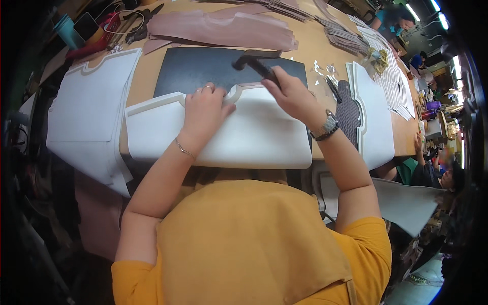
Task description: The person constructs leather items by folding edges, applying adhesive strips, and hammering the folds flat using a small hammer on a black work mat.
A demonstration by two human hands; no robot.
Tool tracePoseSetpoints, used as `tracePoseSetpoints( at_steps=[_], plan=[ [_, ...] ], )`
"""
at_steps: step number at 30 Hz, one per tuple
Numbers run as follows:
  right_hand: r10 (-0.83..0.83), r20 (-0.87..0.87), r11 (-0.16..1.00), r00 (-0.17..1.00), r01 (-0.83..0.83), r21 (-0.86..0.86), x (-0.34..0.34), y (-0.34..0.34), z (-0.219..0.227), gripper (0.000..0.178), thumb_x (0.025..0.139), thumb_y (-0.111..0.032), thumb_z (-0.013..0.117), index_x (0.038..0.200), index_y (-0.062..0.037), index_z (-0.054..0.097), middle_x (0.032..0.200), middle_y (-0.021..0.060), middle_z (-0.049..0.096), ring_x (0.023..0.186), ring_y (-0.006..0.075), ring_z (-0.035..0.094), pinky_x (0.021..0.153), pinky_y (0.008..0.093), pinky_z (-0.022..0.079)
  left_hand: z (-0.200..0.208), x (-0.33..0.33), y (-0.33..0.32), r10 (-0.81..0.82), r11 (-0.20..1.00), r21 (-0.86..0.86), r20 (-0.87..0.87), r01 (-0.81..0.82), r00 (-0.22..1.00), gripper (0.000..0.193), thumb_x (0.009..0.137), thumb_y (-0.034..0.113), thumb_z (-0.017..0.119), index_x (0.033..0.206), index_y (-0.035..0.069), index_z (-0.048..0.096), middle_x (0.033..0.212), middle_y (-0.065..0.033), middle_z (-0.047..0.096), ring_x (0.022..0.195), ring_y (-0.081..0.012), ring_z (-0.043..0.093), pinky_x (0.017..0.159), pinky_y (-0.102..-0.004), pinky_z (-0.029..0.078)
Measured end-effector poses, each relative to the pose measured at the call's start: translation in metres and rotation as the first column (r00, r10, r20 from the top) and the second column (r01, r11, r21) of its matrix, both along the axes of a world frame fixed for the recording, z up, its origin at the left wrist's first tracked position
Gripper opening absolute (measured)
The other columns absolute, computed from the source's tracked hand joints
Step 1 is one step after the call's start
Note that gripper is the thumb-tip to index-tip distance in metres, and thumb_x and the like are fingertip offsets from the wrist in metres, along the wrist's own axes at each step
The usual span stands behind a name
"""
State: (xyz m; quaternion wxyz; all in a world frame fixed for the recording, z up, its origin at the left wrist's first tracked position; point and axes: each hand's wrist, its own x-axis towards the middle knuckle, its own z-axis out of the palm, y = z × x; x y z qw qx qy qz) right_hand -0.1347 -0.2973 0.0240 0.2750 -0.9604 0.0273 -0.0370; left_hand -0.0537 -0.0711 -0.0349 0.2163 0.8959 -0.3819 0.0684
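And here at the left, the left hand (206, 104) lies across the far edge of a white panel (269, 134), beside its curved notch, fingers bent and thumb spread away; the fingertips are partly hidden, so whether they pinch or merely press, I cannot tell. The panel sits right in front of the person, along the table's near edge. To its right, up goes the right hand (292, 96), wrapped firmly round the handle of a hammer (260, 67), its head held above the dark board (190, 68). Looks like the edge-flattening step, I'd judge; the next move calls for a controlled tap on that rim, clear of the left fingers.

Across the tan table (148, 76) now: white sheets (91, 109) stacked at the left, a red basket (99, 44) at the far left, dusty-pink pieces (218, 28) along the far side, white scraps (320, 71) to the right, then a dark textured piece (348, 109) beside more white panels (378, 119). Over at the right, co-workers (391, 21) in a busy, strip-lit workshop!
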Motion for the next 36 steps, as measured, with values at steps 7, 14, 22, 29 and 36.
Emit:
tracePoseSetpoints(
  at_steps=[7,14,22,29,36],
  plan=[
    [-0.08,-0.19,0.986,0.979,0.05,-0.156,-0.018,0.0,0.012,0.034,0.1,-0.034,0.057,0.1,0.0006,0.056,0.085,0.0263,0.067,0.082,0.0455,0.065,0.073,0.0507,0.05,0.01,0.018,-0.003,0.017,0.997,0.074,-0.269,0.003,0.963,0.036,0.082,0.037,0.077,0.098,0.006,0.068,0.095,-0.014,0.071,0.089,-0.0335,0.068,0.08,-0.0451,0.051],
    [-0.208,-0.076,0.973,0.975,0.215,0.088,-0.044,0.001,-0.027,0.034,0.1,-0.033,0.057,0.098,0.0013,0.055,0.08,0.025,0.067,0.077,0.0459,0.065,0.07,0.0505,0.05,0.024,0.024,-0.017,0.057,0.994,0.113,-0.408,-0.012,0.911,0.033,0.084,0.033,0.073,0.099,0.003,0.073,0.095,-0.0148,0.074,0.088,-0.0304,0.071,0.08,-0.0399,0.054],
    [-0.214,-0.047,0.973,0.976,0.217,0.073,-0.044,0.001,-0.033,0.033,0.099,-0.033,0.057,0.097,0.0001,0.055,0.079,0.0249,0.066,0.077,0.0464,0.064,0.069,0.0511,0.05,0.001,0.021,-0.026,0.052,0.986,-0.118,-0.453,-0.117,0.89,0.035,0.085,0.031,0.073,0.105,0.003,0.076,0.092,-0.0128,0.075,0.081,-0.0252,0.072,0.076,-0.0356,0.055],
    [-0.184,-0.066,0.982,0.981,0.187,0.036,-0.043,0.001,-0.033,0.033,0.099,-0.033,0.057,0.101,-0.0009,0.053,0.079,0.0247,0.066,0.078,0.0464,0.064,0.069,0.0516,0.049,-0.013,0.001,-0.028,-0.028,0.98,-0.2,-0.141,-0.001,0.99,0.019,0.092,0.018,0.065,0.102,0.006,0.076,0.094,-0.0119,0.07,0.082,-0.0308,0.068,0.076,-0.0403,0.055],
    [-0.041,0.053,0.998,0.998,0.043,-0.041,-0.017,0.011,-0.019,0.032,0.099,-0.033,0.058,0.1,-0.0023,0.051,0.084,0.0229,0.066,0.081,0.0438,0.064,0.069,0.0497,0.05,-0.023,0.003,-0.033,-0.051,0.991,-0.124,0.045,0.057,0.998,0.019,0.095,0.019,0.062,0.092,0.005,0.074,0.093,-0.0139,0.067,0.083,-0.0341,0.065,0.076,-0.0445,0.054]
  ],
)
